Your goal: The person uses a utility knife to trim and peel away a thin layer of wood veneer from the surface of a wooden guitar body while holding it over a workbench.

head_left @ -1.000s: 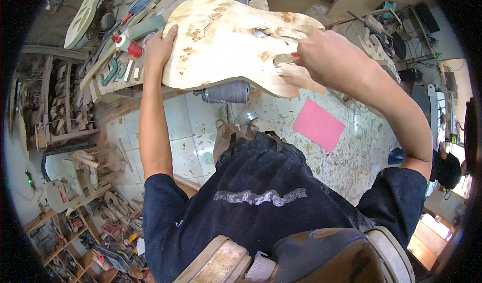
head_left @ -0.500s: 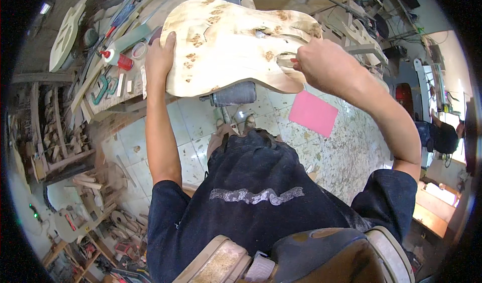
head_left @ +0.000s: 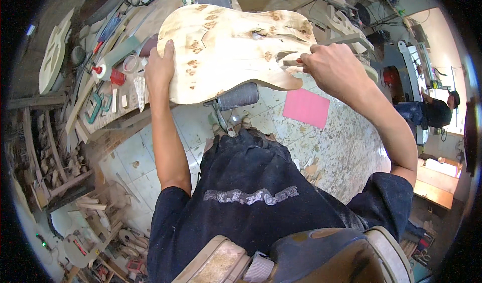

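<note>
A pale wooden electric guitar body [head_left: 221,47] with brown burl knots and cracks lies near the far bench, over a dark grey padded roller or cushion [head_left: 239,96]. My left hand [head_left: 159,72] is closed on its left edge, thumb on the top face. At the neck-end cutaway, my right hand [head_left: 334,64] is closed round a thin, flat tool [head_left: 291,62] with a reddish part by the fingers. The tool reaches into the gap between the horns; its exact kind does not show.
On the bench at left are a red-capped glue bottle [head_left: 109,75], green clamps [head_left: 94,107] and wood strips. Another body [head_left: 56,57] stands beyond them. A pink sheet [head_left: 306,108] lies on the tiled floor. At far right is another person [head_left: 437,109].
My right hand has moved slightly out from the cutaway, showing more of the tool. The guitar body sits slightly further left in view, and the whole view has shifted a little.
</note>
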